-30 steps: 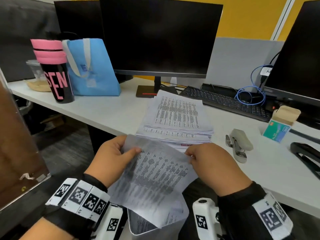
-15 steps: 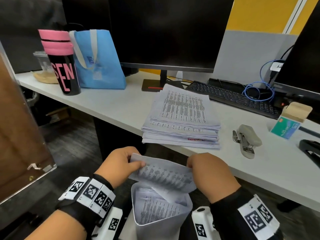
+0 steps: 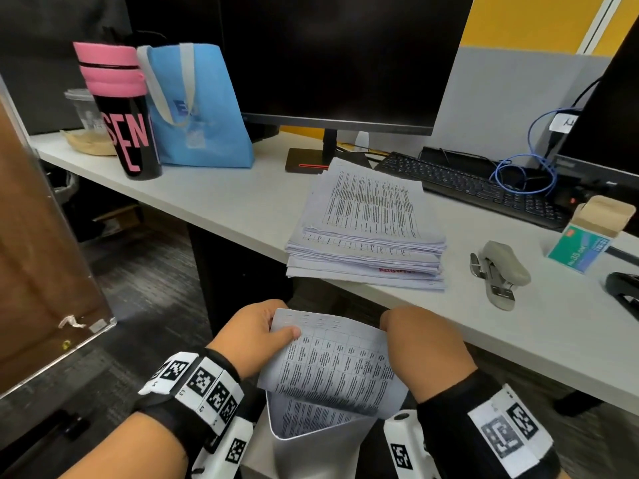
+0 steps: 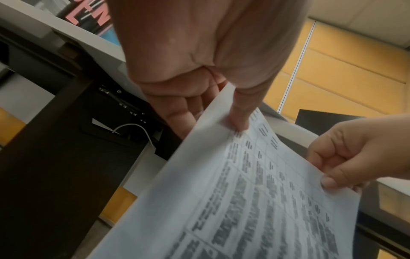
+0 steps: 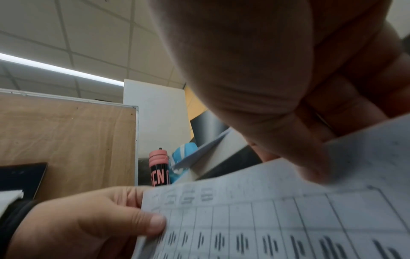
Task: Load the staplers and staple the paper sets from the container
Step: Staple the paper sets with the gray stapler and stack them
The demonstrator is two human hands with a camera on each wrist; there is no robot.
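Both hands hold a printed paper set (image 3: 332, 361) below the desk edge, over a grey container (image 3: 321, 451) with more sheets in it. My left hand (image 3: 256, 335) pinches the set's upper left corner, thumb on top (image 4: 238, 121). My right hand (image 3: 422, 344) pinches the upper right corner (image 4: 332, 182). In the right wrist view the paper set (image 5: 288, 219) fills the lower half. A stack of paper sets (image 3: 370, 229) lies on the desk. A grey stapler (image 3: 501, 271) lies to its right, beside an open staple box (image 3: 591, 243). A black stapler (image 3: 626, 292) shows at the right edge.
The white desk (image 3: 224, 202) carries a monitor (image 3: 328, 57), keyboard (image 3: 477, 188), blue cable, blue bag (image 3: 197, 105) and a pink-lidded black tumbler (image 3: 121, 112). A wooden panel (image 3: 38, 271) stands at the left. Dark floor lies under the desk.
The paper set dropped low toward the container half a second ago, then rose a little again; both hands kept their pinch on its top corners.
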